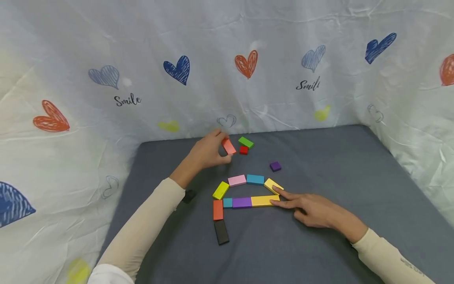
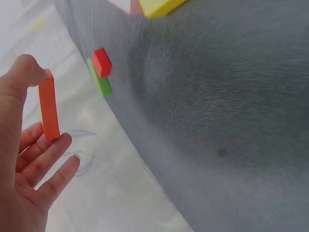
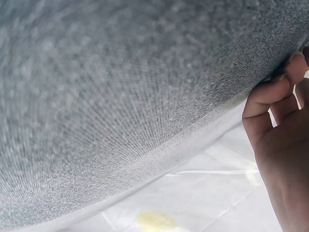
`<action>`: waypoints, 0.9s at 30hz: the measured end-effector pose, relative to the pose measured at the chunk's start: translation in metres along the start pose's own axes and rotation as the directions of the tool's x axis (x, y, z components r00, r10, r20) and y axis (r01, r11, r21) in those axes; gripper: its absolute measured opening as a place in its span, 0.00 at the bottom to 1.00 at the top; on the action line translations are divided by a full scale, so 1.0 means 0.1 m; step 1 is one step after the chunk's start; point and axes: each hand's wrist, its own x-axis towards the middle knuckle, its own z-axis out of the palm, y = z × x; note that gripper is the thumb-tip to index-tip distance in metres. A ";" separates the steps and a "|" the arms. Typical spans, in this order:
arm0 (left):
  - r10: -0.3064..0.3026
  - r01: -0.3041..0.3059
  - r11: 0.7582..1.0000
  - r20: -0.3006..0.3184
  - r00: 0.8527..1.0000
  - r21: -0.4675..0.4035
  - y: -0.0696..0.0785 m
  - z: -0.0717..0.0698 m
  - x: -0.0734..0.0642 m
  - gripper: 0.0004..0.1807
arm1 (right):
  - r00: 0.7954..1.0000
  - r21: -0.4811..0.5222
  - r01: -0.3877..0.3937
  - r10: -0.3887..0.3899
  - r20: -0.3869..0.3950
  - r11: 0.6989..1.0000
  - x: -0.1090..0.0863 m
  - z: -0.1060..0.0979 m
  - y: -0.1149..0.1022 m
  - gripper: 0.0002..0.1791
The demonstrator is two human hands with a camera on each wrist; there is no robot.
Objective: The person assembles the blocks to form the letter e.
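Observation:
My left hand (image 1: 209,150) pinches an orange-red block (image 1: 228,146) at the back of the table; in the left wrist view the block (image 2: 49,107) spans from thumb to fingertips. At the front, my right hand (image 1: 313,209) rests two straight fingers on a light yellow block (image 1: 272,185) and a longer yellow block (image 1: 261,201). Left of these, a purple block (image 1: 242,202) and a small blue block (image 1: 227,203) continue a straight row. A blue block (image 1: 255,179), a pink block (image 1: 237,180) and a yellow-green block (image 1: 221,190) curve above it.
An orange block (image 1: 218,210) and a black block (image 1: 221,232) run down from the row's left end. Loose at the back lie a green block (image 1: 246,142), a red block (image 1: 243,150) and a purple block (image 1: 275,166). A black piece (image 1: 189,195) sits beside the left sleeve.

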 end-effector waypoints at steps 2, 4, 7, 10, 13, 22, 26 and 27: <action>0.024 -0.024 1.000 -0.010 1.000 -0.003 0.03 -0.03 -0.14 0.36 | 1.000 0.002 -0.004 0.004 0.004 1.000 0.00 0.00 0.00 0.43; 0.050 -0.050 0.999 -0.022 0.999 -0.008 0.06 -0.04 -0.28 0.36 | 1.000 0.006 -0.009 0.009 0.010 1.000 0.00 0.01 0.00 0.43; 0.098 -0.098 0.995 -0.039 0.994 0.003 0.11 -0.03 -0.49 0.34 | 1.000 0.016 -0.016 0.016 0.018 1.000 0.00 0.01 0.00 0.43; 0.159 -0.159 0.987 -0.050 0.986 0.005 0.19 0.01 -0.71 0.34 | 0.999 0.026 -0.023 0.022 0.027 0.999 0.00 0.01 0.00 0.44; 0.203 -0.203 0.979 -0.046 0.978 0.006 0.31 0.06 -0.93 0.34 | 0.999 0.028 -0.026 0.025 0.032 0.999 0.01 0.01 0.00 0.44; 0.344 -0.344 0.939 0.045 0.938 0.000 0.74 0.28 -1.48 0.35 | 0.998 0.033 -0.045 0.044 0.048 0.998 0.01 0.00 0.00 0.43; 0.370 -0.378 0.926 0.186 0.910 0.009 0.89 0.42 -1.68 0.36 | 0.998 0.039 -0.042 0.041 0.049 0.998 0.02 -0.01 0.01 0.43; 0.371 -0.383 0.924 0.218 0.903 0.015 0.91 0.45 -1.71 0.36 | 0.998 0.041 -0.041 0.039 0.049 0.998 0.02 -0.01 0.01 0.43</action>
